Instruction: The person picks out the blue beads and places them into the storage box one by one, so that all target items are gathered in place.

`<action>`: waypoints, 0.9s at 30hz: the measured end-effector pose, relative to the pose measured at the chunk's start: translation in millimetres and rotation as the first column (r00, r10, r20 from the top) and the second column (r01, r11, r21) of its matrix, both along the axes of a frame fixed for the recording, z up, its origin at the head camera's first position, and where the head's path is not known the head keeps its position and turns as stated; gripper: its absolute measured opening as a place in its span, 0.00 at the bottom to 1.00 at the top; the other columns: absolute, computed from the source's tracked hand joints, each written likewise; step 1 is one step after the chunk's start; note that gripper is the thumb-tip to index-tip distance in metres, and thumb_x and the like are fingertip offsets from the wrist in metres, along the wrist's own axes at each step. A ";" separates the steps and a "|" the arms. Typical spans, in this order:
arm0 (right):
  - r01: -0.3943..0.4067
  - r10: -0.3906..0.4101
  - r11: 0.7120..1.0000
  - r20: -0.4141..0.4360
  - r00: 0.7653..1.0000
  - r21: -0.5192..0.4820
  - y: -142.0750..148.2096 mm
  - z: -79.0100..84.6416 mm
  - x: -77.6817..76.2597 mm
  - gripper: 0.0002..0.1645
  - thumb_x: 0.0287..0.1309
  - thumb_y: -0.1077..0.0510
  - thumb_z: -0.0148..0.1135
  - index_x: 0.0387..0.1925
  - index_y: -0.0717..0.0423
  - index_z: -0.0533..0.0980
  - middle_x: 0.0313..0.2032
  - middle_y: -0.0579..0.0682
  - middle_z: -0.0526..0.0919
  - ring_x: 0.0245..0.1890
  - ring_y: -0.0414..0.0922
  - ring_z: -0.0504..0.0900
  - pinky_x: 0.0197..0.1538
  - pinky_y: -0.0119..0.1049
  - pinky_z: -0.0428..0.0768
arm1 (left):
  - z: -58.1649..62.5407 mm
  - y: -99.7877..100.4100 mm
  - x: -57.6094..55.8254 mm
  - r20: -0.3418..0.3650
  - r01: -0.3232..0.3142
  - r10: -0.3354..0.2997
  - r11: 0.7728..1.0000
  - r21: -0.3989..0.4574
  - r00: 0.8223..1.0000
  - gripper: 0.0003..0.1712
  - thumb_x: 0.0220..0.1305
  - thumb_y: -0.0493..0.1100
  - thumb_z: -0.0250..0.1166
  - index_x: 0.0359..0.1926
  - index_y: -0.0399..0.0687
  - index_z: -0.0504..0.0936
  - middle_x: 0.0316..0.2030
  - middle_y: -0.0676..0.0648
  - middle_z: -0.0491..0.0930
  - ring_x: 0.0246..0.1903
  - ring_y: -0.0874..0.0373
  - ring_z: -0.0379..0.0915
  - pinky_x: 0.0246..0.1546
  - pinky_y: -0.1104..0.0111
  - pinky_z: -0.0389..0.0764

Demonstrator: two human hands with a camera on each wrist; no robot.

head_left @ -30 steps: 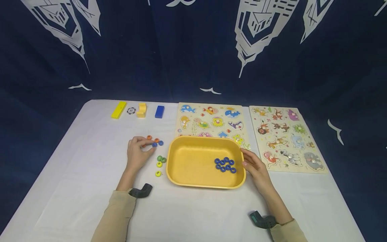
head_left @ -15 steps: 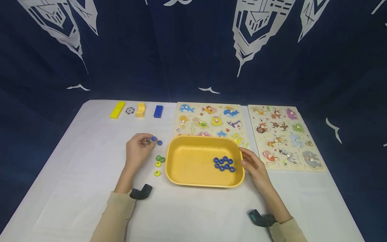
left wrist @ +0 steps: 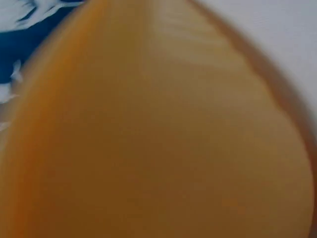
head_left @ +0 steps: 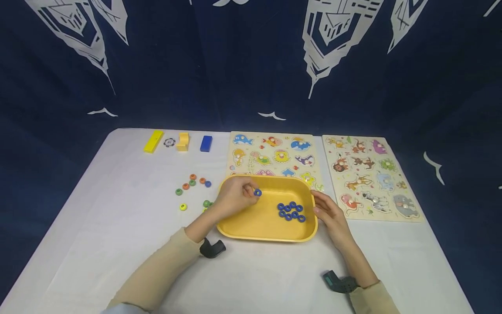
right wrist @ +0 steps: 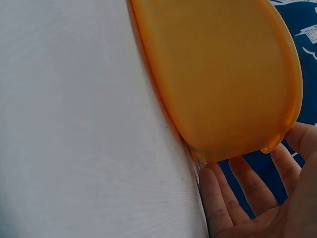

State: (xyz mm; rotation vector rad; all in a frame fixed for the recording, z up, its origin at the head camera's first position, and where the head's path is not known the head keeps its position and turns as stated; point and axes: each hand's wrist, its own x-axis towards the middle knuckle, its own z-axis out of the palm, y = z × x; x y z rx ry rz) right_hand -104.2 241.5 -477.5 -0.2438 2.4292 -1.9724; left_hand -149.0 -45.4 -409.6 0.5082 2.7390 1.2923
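Observation:
Over the left half of the yellow tray (head_left: 270, 235), my left hand (head_left: 236, 195) pinches a blue ring-shaped bead (head_left: 257, 192) between thumb and fingers. Several more blue beads (head_left: 288, 208) lie close together on the tray floor at its right side. My right hand (head_left: 332, 218) is at the tray's right end, its extended fingertips touching the outer wall; in the right wrist view these fingers (right wrist: 250, 183) lie along the edge. The left wrist view holds a blurred close look at the tray's interior (left wrist: 163, 124), without the hand or bead.
Left of the tray lie one blue bead (head_left: 208, 184) and several orange, green and yellow beads, some partly hidden by the left forearm. Two animal puzzle boards (head_left: 370, 179) lie behind and to the right. A yellow block (head_left: 153, 141), a chip, an arched block and a blue block (head_left: 205, 144) line the back.
My left hand has lifted a blue bead from the group on the table and carried it right, over the tray. Beads formerly under that hand now show. My right hand stays at the tray.

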 end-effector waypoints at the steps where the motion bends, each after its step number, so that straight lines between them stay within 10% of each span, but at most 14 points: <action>1: -0.003 0.003 1.000 0.004 1.000 -0.008 -0.3 -0.2 -0.1 0.25 0.61 0.57 0.49 0.60 0.50 0.62 0.57 0.56 0.68 0.52 0.36 0.71 0.47 0.25 0.73 | -3.9 6.9 -0.9 0.015 0.011 -0.011 1.000 -0.029 1.000 0.10 0.42 0.41 0.69 0.30 0.50 0.79 0.18 0.57 0.74 0.19 0.65 0.70 0.21 0.74 0.72; 10: -0.004 0.004 1.000 -0.003 1.000 -0.003 -1.1 1.7 0.1 0.25 0.61 0.57 0.50 0.60 0.49 0.62 0.57 0.54 0.69 0.53 0.36 0.71 0.49 0.25 0.72 | -26.9 52.2 -1.2 0.109 0.083 -0.055 0.957 -0.277 0.993 0.08 0.42 0.42 0.69 0.28 0.52 0.79 0.18 0.57 0.74 0.19 0.64 0.68 0.18 0.73 0.68; 17: 0.001 -0.001 1.000 -0.008 1.000 0.010 -0.3 1.0 -0.1 0.25 0.61 0.57 0.49 0.60 0.49 0.63 0.57 0.55 0.68 0.53 0.36 0.71 0.50 0.23 0.70 | -26.6 55.7 -0.4 0.164 0.162 -0.135 0.973 -0.162 0.977 0.13 0.43 0.39 0.69 0.34 0.47 0.80 0.19 0.58 0.77 0.22 0.67 0.71 0.29 0.75 0.71; 23: -0.004 0.004 1.000 0.000 1.000 0.002 -0.1 0.8 -0.4 0.25 0.61 0.57 0.49 0.60 0.49 0.62 0.58 0.55 0.68 0.53 0.36 0.70 0.50 0.23 0.70 | -5.2 34.5 13.7 -0.067 0.079 -0.080 0.997 -0.018 0.995 0.18 0.46 0.46 0.68 0.41 0.49 0.79 0.33 0.56 0.79 0.35 0.64 0.72 0.38 0.72 0.71; 27: 0.001 -0.001 1.000 -0.002 1.000 0.008 0.1 0.4 0.1 0.25 0.61 0.56 0.49 0.60 0.49 0.62 0.58 0.54 0.68 0.53 0.35 0.70 0.50 0.23 0.70 | 6.5 4.3 16.1 -0.316 -0.020 0.057 0.993 0.119 0.947 0.17 0.46 0.47 0.68 0.40 0.50 0.80 0.41 0.55 0.77 0.44 0.60 0.68 0.46 0.67 0.69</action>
